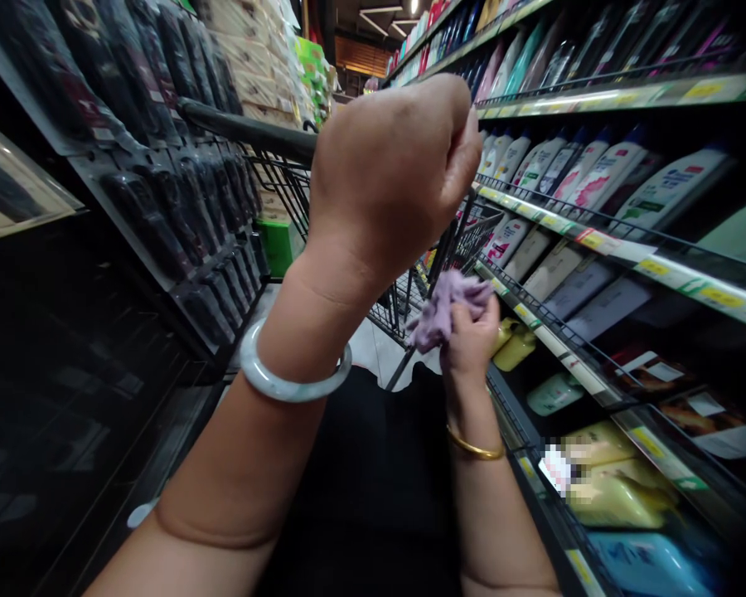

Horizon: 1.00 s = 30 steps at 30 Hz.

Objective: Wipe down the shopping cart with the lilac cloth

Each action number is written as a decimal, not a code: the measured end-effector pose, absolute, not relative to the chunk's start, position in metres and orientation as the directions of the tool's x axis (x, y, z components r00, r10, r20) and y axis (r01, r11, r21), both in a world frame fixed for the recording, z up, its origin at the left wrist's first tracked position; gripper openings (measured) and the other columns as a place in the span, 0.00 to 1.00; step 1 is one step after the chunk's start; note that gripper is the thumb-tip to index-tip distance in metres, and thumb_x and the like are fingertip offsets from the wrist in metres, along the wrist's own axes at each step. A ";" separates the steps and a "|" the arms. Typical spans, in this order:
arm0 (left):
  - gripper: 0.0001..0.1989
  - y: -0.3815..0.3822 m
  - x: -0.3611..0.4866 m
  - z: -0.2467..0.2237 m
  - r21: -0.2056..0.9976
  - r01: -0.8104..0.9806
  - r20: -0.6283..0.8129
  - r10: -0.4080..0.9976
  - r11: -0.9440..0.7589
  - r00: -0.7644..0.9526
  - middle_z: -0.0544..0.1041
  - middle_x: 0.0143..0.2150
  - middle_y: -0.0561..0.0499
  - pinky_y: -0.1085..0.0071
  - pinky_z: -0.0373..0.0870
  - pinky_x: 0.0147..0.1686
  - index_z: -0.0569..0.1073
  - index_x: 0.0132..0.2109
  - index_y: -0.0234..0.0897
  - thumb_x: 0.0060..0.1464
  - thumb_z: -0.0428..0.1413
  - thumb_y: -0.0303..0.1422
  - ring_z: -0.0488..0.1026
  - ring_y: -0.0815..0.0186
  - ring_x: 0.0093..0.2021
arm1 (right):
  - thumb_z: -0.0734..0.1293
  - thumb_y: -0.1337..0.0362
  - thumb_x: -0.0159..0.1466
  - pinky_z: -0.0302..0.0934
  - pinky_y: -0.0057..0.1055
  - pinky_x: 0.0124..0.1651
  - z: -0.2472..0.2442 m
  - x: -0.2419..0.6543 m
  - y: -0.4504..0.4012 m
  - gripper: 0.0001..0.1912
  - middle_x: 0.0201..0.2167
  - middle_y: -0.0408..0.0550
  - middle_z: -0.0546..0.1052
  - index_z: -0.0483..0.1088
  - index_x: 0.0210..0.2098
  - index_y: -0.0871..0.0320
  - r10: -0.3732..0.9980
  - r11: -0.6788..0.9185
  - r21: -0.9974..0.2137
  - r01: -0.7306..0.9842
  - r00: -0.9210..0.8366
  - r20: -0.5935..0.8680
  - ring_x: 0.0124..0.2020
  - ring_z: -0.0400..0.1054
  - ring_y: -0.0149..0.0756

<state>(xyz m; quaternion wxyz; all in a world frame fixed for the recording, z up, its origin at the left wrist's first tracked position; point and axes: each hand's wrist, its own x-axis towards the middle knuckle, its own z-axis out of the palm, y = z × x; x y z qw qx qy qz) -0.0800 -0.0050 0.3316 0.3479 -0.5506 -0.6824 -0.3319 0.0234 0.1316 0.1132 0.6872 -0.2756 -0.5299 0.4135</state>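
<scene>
My left hand (391,166) is raised close to the camera in the middle of the view, its back towards me and its fingers curled into a fist. Whatever it may hold is hidden on the far side. A pale jade-like bangle (286,385) circles that wrist. Lower and to the right, my right hand (472,344) pinches a crumpled purple cloth (444,311) between thumb and fingers. A thin gold bangle (476,448) sits on the right wrist. Behind the left hand runs the dark handle (249,128) of a black wire shopping cart (404,303); contact with it cannot be made out.
Shelves with price rails (634,253) line the right side, carrying white shampoo bottles (615,174) and yellow bottles (622,489) lower down. On the left hang dark packaged goods (162,215). Stacked packs (249,58) and a green box (277,247) stand beyond.
</scene>
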 end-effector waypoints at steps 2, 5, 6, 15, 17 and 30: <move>0.22 -0.003 -0.082 0.330 0.065 0.985 0.863 0.486 0.158 -0.135 0.83 0.49 0.45 0.57 0.65 0.45 0.80 0.50 0.42 0.73 0.41 0.41 0.79 0.50 0.53 | 0.70 0.60 0.60 0.72 0.36 0.53 0.146 0.027 0.124 0.21 0.44 0.45 0.76 0.69 0.52 0.50 0.697 0.715 -0.646 -0.268 0.207 0.686 0.44 0.74 0.35; 0.22 -0.002 -0.083 0.327 0.069 0.989 0.880 0.459 0.129 -0.122 0.83 0.44 0.45 0.60 0.63 0.41 0.79 0.46 0.41 0.73 0.41 0.42 0.79 0.54 0.46 | 0.71 0.61 0.59 0.71 0.38 0.57 0.177 0.026 0.125 0.19 0.46 0.45 0.75 0.70 0.51 0.50 0.576 0.815 -0.536 -0.218 0.215 0.789 0.47 0.74 0.36; 0.22 -0.002 -0.083 0.326 0.078 0.990 0.883 0.453 0.121 -0.125 0.83 0.42 0.45 0.61 0.63 0.40 0.79 0.44 0.41 0.73 0.42 0.42 0.79 0.56 0.43 | 0.70 0.62 0.60 0.71 0.37 0.56 0.181 0.024 0.127 0.18 0.44 0.44 0.76 0.71 0.49 0.51 0.594 0.802 -0.558 -0.213 0.179 0.784 0.44 0.73 0.35; 0.18 -0.003 -0.091 0.321 0.058 0.998 0.905 0.421 0.022 -0.062 0.80 0.34 0.46 0.65 0.63 0.37 0.75 0.37 0.41 0.72 0.46 0.40 0.77 0.59 0.36 | 0.68 0.67 0.58 0.70 0.36 0.54 0.250 0.013 0.082 0.14 0.43 0.44 0.75 0.73 0.44 0.52 0.396 0.907 -0.366 -0.210 0.123 0.910 0.45 0.72 0.35; 0.19 -0.005 -0.092 0.322 0.039 0.999 0.899 0.435 0.015 -0.042 0.80 0.35 0.44 0.65 0.64 0.37 0.74 0.37 0.40 0.72 0.44 0.40 0.77 0.58 0.37 | 0.67 0.69 0.58 0.70 0.35 0.52 0.263 0.012 0.080 0.13 0.41 0.43 0.75 0.72 0.42 0.52 0.387 0.914 -0.361 -0.187 0.127 0.913 0.43 0.71 0.34; 0.33 -0.008 -0.194 0.358 0.177 0.982 0.739 0.668 -0.063 -0.091 0.84 0.39 0.44 0.66 0.70 0.47 0.80 0.37 0.38 0.69 0.35 0.49 0.79 0.59 0.43 | 0.65 0.73 0.59 0.69 0.41 0.50 0.319 0.011 0.074 0.13 0.39 0.46 0.78 0.72 0.40 0.52 0.040 0.999 -0.042 -0.017 -0.123 0.992 0.44 0.72 0.41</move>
